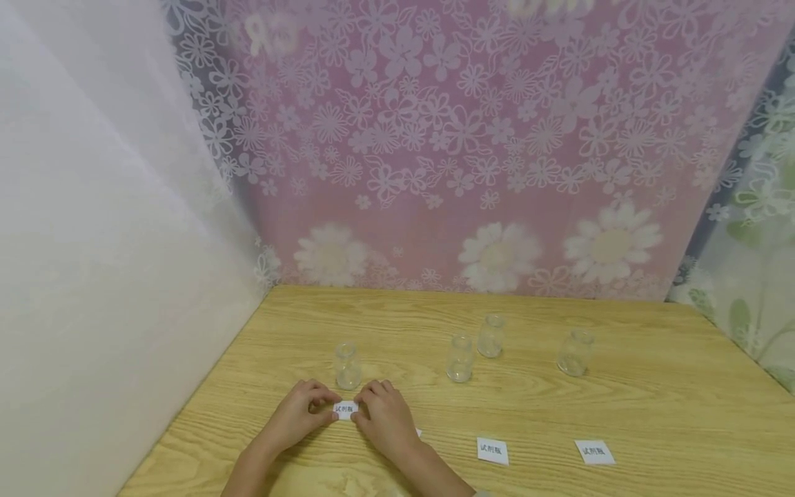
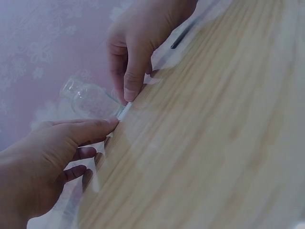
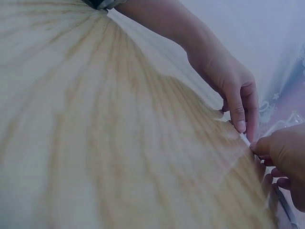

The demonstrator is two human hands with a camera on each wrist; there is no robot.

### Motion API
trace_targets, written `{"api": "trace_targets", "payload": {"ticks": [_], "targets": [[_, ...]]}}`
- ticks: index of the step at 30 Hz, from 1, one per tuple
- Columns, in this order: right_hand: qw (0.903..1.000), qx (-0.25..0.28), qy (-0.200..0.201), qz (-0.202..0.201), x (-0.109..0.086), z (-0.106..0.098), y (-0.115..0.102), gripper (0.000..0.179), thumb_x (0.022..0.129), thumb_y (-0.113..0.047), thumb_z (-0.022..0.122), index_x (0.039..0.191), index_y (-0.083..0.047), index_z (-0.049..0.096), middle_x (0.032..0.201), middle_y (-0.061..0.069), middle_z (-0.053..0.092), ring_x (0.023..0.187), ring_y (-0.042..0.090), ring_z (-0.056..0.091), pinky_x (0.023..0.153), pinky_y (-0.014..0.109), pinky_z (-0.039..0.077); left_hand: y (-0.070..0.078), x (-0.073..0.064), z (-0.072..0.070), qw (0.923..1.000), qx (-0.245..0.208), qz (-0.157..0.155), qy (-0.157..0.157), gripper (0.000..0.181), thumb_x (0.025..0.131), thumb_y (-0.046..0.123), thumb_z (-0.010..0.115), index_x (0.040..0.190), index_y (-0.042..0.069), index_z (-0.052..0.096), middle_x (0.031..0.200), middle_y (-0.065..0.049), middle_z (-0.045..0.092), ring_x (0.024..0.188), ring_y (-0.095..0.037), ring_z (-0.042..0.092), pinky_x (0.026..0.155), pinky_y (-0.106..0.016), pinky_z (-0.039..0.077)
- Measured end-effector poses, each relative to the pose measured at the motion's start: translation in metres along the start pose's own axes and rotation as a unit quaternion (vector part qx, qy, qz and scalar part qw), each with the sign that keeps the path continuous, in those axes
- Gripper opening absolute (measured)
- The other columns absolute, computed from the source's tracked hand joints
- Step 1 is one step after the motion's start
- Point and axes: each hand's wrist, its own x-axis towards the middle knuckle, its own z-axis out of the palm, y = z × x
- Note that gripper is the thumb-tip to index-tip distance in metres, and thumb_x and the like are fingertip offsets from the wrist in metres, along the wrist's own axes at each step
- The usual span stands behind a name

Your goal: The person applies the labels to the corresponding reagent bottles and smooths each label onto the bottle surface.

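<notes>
One white card [image 1: 345,410] is held just in front of a glass bottle [image 1: 348,366], on or barely above the tabletop [image 1: 683,393]; which, I cannot tell. The left hand [image 1: 298,417] pinches one side edge between its fingers, the right hand [image 1: 386,417] the other, apparently to steady it and leave the lettering readable. Two more cards [image 1: 493,450] lie face up, spaced apart, perhaps for legibility; three bottles [image 1: 460,360] stand beyond them.

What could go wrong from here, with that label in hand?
A forward slip of the left grip or right grip might tip the nearest glass bottle standing just beyond them. The small printed label, held by its edges, could bend or twist if they pull unevenly. The right grip could nudge the white card partly hidden behind it.
</notes>
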Motion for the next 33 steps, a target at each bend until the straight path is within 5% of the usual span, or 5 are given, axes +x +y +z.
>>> {"api": "trace_targets", "payload": {"ticks": [16,33], "targets": [[0.9995,-0.009,-0.028,0.006,-0.0007,-0.0004,-0.0022,0.021,0.08,-0.023,0.071,0.094,-0.009,0.064,0.095,-0.001,0.057,0.085,0.012,0.046,0.074,0.025,0.042,0.0023,-0.0018,-0.0001,0.9999,0.008,0.009,-0.006,0.024,0.079,0.025,0.072,0.1,0.013,0.067,0.096,0.006,0.053,0.082,-0.015,0.042,0.068,-0.027,0.041],[0.9999,-0.013,-0.004,-0.005,-0.0007,0.0019,0.0018,0.025,0.081,-0.025,0.071,0.098,-0.008,0.064,0.097,-0.001,0.057,0.089,0.014,0.048,0.078,0.027,0.043,0.0014,0.0003,-0.0003,0.9997,0.008,0.025,-0.001,0.027,0.079,0.024,0.072,0.103,0.014,0.063,0.097,0.008,0.055,0.088,-0.014,0.047,0.074,-0.03,0.044]]}}
